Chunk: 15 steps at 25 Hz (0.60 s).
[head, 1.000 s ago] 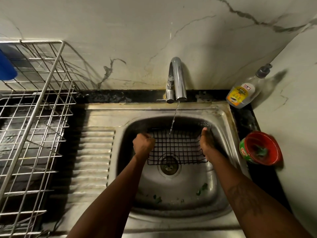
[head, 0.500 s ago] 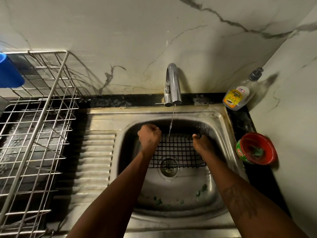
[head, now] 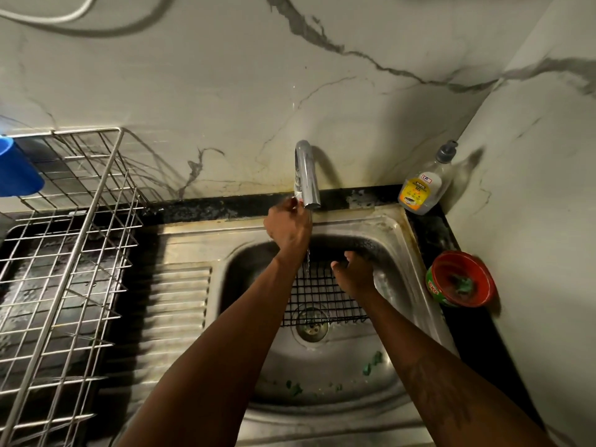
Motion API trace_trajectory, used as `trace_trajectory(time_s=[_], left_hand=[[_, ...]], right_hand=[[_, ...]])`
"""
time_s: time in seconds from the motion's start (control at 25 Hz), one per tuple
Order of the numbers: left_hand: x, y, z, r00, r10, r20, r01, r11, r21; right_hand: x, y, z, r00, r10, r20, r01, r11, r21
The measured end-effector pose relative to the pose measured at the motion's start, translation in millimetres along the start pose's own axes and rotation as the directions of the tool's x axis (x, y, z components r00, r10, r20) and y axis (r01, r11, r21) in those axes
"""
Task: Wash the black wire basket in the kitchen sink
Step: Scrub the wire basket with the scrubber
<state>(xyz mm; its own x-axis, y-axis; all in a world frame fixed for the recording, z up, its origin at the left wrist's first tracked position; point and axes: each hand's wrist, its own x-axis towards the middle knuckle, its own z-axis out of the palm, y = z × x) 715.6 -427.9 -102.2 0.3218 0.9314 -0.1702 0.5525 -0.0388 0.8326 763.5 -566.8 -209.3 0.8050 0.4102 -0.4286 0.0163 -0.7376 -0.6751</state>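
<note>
Directly below the faucet [head: 306,175] spout, the black wire basket [head: 317,295] lies in the sink [head: 396,240]. Its long axis runs left to right across the thin stream of water falling on it. The right hand [head: 354,274], below and right of the faucet, curls its fingers over the basket's right end and holds it. The left hand [head: 288,225] is up at the faucet's foot, off the basket, fingers closed round the faucet lever [head: 296,196]. The basket's left end is unheld. I judge the left hand must drop straight down from the faucet to reach it.
</note>
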Motion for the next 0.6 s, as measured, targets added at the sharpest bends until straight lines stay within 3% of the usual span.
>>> trace_trajectory(time_s=[0.2, 0.4, 0.6], left_hand=[[-13.2, -3.9, -4.0, 0.965, 0.227, 0.133, -0.248, 0.953, 0.175], [-49.9, -12.4, 3.2, 0.99, 0.116, 0.081, -0.123, 0.988, 0.091], [-93.8, 3.2, 44.1, 0.966, 0.087, 0.243, -0.093, 0.996, 0.01]], right_hand=[[-2.5, -6.5, -3.8, 1.0, -0.017, 0.012, 0.017, 1.0, 0.002], [-11.4, -17.0, -21.6, 0.995, -0.097, 0.006, 0.097, 0.995, -0.028], [-24.1, -9.1, -68.6, 0.944, -0.204, -0.26, 0.193, 0.979, -0.066]])
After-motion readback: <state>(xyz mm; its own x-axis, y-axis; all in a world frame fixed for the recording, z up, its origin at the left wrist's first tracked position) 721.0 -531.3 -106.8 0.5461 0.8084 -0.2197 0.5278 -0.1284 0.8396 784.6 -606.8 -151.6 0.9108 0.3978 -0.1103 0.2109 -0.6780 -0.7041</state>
